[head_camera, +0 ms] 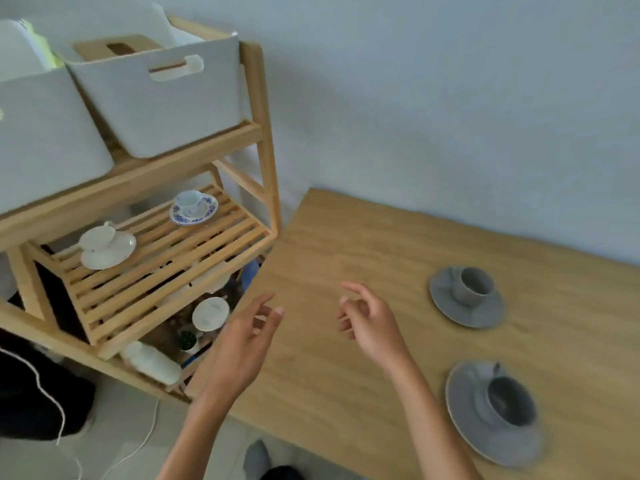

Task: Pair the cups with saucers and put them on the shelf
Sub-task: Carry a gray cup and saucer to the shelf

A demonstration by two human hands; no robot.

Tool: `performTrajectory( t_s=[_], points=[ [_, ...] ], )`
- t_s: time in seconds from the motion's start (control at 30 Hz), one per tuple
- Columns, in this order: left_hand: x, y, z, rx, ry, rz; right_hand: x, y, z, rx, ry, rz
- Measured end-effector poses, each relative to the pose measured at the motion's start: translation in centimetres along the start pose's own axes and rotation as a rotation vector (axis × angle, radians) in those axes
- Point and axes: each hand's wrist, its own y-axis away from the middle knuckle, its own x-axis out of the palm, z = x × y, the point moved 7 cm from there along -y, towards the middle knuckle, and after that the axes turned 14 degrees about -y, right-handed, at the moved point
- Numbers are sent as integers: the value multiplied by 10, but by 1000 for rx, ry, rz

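Two grey cups sit on grey saucers on the wooden table point(346, 244): the far cup point(473, 285) on its saucer point(485, 315), the near cup point(509, 400) on its saucer point(464, 403). On the slatted middle shelf point(166, 265) stand a blue-patterned cup point(189, 201) on a matching saucer point(207, 212) and a white cup point(97, 237) on a white saucer point(110, 256). My left hand point(244, 337) and my right hand point(372, 323) hover over the table's left part, fingers apart, holding nothing.
Two white storage bins point(156, 98) fill the top shelf. The bottom shelf holds a white lid-like dish point(210, 314), a white bottle point(152, 362) and small items. A white cable point(52, 400) runs over a dark object on the floor at left. A grey wall stands behind.
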Motion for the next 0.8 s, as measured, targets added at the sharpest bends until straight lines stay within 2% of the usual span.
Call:
performTrajectory(
  t_s=[0.27, 0.47, 0.57, 0.67, 0.8],
  points=[
    [130, 86, -80, 140, 106, 199, -136, 131, -18, -29, 24, -131],
    [201, 118, -111, 190, 72, 340, -224, 199, -53, -16, -89, -396],
    [221, 124, -122, 227, 17, 415, -259, 215, -76, 12, -174, -543],
    [237, 127, -129, 244, -27, 476, -284, 216, -96, 66, -145, -652],
    [255, 123, -131, 233, -75, 489, -296, 202, -115, 198, -34, -627]
  ],
)
